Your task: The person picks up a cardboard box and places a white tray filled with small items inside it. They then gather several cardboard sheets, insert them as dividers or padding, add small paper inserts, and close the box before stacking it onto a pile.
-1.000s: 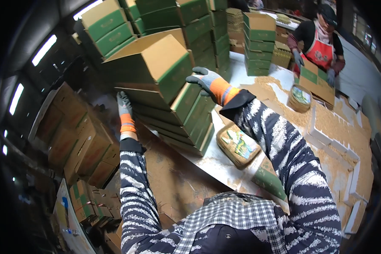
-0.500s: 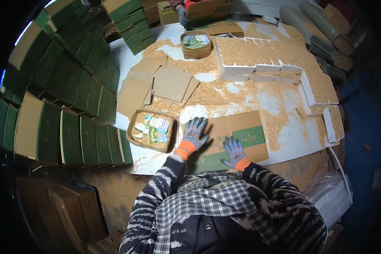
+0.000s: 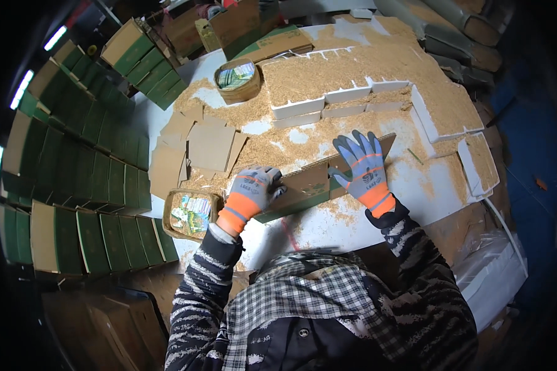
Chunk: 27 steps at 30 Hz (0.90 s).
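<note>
A flattened cardboard carton [image 3: 309, 185], brown with green panels, is tilted up on its long edge in front of me. My left hand [image 3: 252, 190], in a grey and orange glove, has its fingers curled over the carton's left end. Gloved the same way, my right hand [image 3: 364, 166] lies against the carton's right part with its fingers spread. Left of my left hand stands a woven basket [image 3: 166, 216] holding colourful packets on tan loose grains.
White trays [image 3: 297, 111] heaped with tan grains span the table's far right. Flat cardboard pieces [image 3: 210, 147] lie at the left of the table, near a second basket [image 3: 240, 94]. Green and brown cartons [image 3: 93, 241] are stacked at far left. Another person's cardboard [image 3: 235, 28] shows at the back.
The carton has gone from lying flat to tilted up on edge. My left hand has moved left and curled its fingers; my right hand has moved up and spread its fingers. The view has shifted.
</note>
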Tool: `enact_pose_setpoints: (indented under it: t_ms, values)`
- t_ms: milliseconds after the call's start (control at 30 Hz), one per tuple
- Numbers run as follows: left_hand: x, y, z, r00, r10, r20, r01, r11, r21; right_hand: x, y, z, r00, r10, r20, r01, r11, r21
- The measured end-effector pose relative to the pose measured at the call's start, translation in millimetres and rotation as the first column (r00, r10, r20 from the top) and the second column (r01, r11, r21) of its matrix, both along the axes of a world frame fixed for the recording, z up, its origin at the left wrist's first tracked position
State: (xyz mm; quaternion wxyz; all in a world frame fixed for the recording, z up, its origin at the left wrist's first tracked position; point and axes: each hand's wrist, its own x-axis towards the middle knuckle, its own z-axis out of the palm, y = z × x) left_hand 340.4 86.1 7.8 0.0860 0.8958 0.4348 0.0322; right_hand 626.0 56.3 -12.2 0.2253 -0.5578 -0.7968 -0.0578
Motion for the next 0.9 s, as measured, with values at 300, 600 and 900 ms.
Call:
enact_pose_setpoints:
  t_ms: [300, 600, 900]
  values:
    - [-10.6, 24.2, 26.5, 0.984, 0.015, -0.177, -0.108, 0.842, -0.529, 35.0, -25.7, -6.8, 0.894, 0.418, -0.161, -0.39, 0.903, 0.18]
    - [45.4, -20.5, -16.0, 0.612, 0.109, 0.783, -0.186, 0.983, 0.009, -11.4, -65.9, 11.8, 0.701, 0.552, -0.451, -0.7, 0.653, -0.289]
    - [15.8, -29.9, -88.3, 0.934, -0.343, 0.104, 0.34, 0.939, 0.043, -18.1, -92.7, 35.7, 0.746, 0.117, -0.656, -0.597, 0.554, -0.58]
